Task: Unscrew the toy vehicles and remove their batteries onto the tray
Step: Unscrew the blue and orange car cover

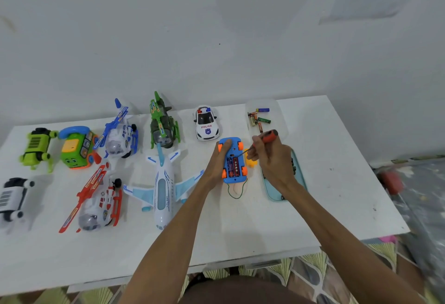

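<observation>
A blue toy car (233, 162) with orange wheels lies upside down on the white table, its battery bay uncovered with batteries (232, 166) inside. My left hand (218, 162) grips the car's left side. My right hand (272, 159) holds a screwdriver (265, 138) with a red and black handle, its tip pointing at the car's underside. A clear tray (280, 111) at the back right holds several loose batteries (258, 118). A yellow piece (250, 161) lies just right of the car.
Along the back stand a police car (206, 124), a green helicopter (163, 125), a blue helicopter (120, 135), a green bus (77, 149) and a green truck (37, 148). Nearer are a white plane (163, 185), a red helicopter (96, 202), a white truck (13, 197). A teal case (298, 176) lies under my right wrist.
</observation>
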Available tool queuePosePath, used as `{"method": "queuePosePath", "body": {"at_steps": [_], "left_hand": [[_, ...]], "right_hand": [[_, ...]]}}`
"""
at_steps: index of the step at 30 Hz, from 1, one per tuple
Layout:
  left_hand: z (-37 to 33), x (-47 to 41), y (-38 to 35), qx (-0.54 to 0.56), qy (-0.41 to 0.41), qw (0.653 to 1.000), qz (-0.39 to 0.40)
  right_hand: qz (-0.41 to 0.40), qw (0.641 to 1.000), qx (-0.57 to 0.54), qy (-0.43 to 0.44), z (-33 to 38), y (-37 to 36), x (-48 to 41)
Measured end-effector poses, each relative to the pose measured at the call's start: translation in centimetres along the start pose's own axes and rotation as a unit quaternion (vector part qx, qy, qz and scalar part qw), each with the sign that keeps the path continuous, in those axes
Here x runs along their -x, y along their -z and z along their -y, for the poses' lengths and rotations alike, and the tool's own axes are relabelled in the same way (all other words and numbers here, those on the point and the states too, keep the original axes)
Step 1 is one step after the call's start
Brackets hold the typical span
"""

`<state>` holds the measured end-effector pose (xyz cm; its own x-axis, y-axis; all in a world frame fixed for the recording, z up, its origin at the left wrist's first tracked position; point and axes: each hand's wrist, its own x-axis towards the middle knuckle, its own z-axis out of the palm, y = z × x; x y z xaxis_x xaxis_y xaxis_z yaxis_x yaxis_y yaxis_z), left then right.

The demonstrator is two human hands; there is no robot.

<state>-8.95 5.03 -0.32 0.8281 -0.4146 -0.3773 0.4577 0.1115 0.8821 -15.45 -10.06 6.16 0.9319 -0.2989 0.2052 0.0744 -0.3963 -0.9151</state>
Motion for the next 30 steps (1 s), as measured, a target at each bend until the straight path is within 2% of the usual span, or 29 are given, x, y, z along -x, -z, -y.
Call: {"method": "queuePosePath", "body": {"at_steps": [4,11,14,19,26,30], "left_hand": [[0.0,0.4,-0.2,-0.008,-0.019,1.0,-0.001],[0.4,0.3,-0.3,-0.055,-0.056,0.997,-0.027],[0.4,0.1,-0.3,-0.058,-0.053,0.996,-0.031],[0.0,0.5,-0.4,-0.039,-0.044,0.998,-0.02],[0.5,-0.2,-0.1,-0.049,-0.039,0.998,-0.031],[0.4,-0.1,-0.1,-0.062,-0.038,0.997,-0.023]], "right_hand": [[0.036,0.999,0.023,0.0,-0.4,-0.5,0.0],[0.07,0.989,0.111,0.063,0.3,-1.1,-0.2],[0.059,0.989,0.108,0.077,0.4,-1.3,-0.1],[0.026,0.992,0.107,0.07,-0.2,-1.1,0.0],[0.049,0.989,0.126,0.051,0.5,-1.2,-1.7],[0.037,0.992,0.118,0.025,0.9,-1.8,-3.7]]}}
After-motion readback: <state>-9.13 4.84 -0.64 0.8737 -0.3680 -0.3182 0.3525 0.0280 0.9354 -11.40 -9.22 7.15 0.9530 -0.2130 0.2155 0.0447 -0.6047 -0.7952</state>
